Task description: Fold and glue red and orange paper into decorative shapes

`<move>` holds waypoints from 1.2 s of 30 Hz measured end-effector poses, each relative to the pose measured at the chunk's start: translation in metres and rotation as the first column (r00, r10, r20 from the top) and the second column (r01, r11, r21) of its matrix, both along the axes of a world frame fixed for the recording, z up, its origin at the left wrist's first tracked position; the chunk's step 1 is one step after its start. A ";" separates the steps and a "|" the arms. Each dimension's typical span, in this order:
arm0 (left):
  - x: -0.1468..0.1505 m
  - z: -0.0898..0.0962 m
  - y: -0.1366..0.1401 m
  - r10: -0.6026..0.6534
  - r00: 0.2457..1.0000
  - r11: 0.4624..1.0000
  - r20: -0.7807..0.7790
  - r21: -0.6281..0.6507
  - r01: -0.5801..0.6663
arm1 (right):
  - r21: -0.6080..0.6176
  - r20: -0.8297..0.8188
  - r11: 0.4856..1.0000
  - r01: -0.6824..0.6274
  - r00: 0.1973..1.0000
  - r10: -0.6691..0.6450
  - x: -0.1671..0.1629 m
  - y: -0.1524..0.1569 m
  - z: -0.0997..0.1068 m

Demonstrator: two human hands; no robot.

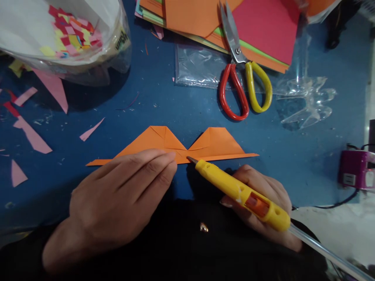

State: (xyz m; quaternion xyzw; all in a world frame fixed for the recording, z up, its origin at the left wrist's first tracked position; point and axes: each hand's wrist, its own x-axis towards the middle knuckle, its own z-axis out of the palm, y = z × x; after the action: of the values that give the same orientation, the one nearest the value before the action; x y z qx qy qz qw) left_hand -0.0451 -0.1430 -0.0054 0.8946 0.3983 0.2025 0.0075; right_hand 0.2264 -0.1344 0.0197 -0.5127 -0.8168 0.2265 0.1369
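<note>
A folded orange paper (216,144) with two raised peaks and a long narrow lower strip lies on the blue table. My left hand (123,199) rests flat over its left part, fingers stretched out side by side; the thumb is hidden. In my right hand (263,191) is a yellow hot glue gun (225,181), gripped from below and tilted to the upper left. Its metal nozzle meets the lower strip near the dip between the peaks. A clear glue stick (325,251) sticks out of the gun's back end. Any glue at the tip is too small to make out.
Scissors (238,58) with red and yellow handles lie partly on stacked coloured papers (263,31). A bag-lined container (117,43) holds paper scraps at upper left. Pink offcuts (33,134) lie below it. Clear plastic (307,97) and a purple socket box (356,168) are at right.
</note>
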 end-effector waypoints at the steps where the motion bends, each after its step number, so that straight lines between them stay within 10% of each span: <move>1: -0.001 0.000 0.000 -0.017 1.000 1.000 -0.016 0.005 0.017 | -0.002 -0.001 1.000 0.004 1.000 -0.004 0.000 0.000 0.000; 36: -0.002 -0.006 -0.009 0.063 0.997 0.990 0.050 -0.133 -0.056 | -0.017 -0.083 0.999 -0.035 0.996 0.033 0.003 -0.001 0.001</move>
State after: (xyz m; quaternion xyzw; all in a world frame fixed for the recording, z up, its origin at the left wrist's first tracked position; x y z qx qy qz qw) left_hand -0.0473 -0.1518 -0.0118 0.8741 0.4369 0.2001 0.0711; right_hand 0.2298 -0.1357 0.0208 -0.4902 -0.8168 0.2574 0.1623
